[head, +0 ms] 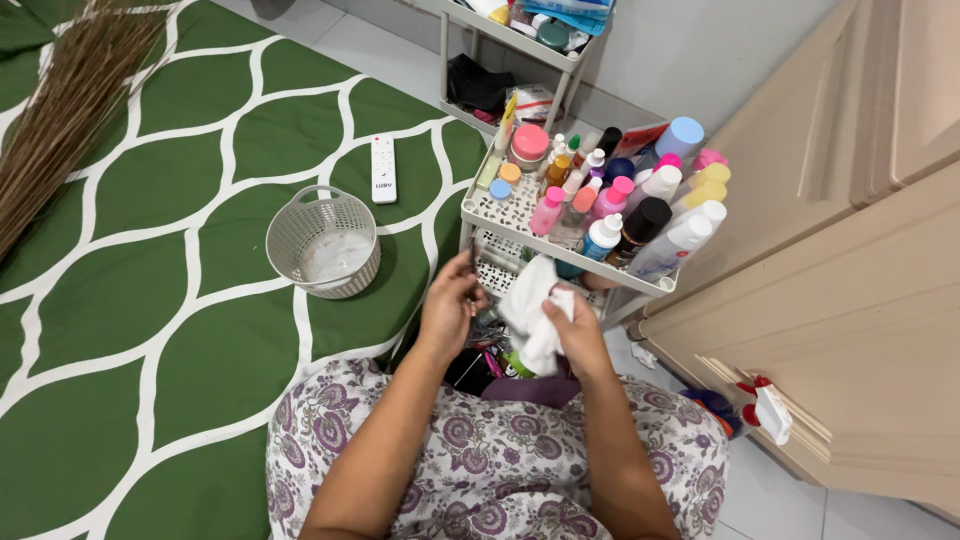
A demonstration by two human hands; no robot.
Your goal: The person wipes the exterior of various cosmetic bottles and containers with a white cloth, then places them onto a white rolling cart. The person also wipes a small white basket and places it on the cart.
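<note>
Right hand (583,335) was closed around a crumpled white cloth (530,305), seemingly wrapped over a small bottle, just in front of the white rolling cart (480,215). Left hand (450,305) pinched a thin dark object (472,255), too small to identify, beside the cart's middle tray. That tray was crowded with upright bottles (640,215) near its front rim, so a careless elbow or cloth swipe could probably topple several. A grey woven basket (323,242) and a white remote (384,168) lay on the green mat (150,250).
</note>
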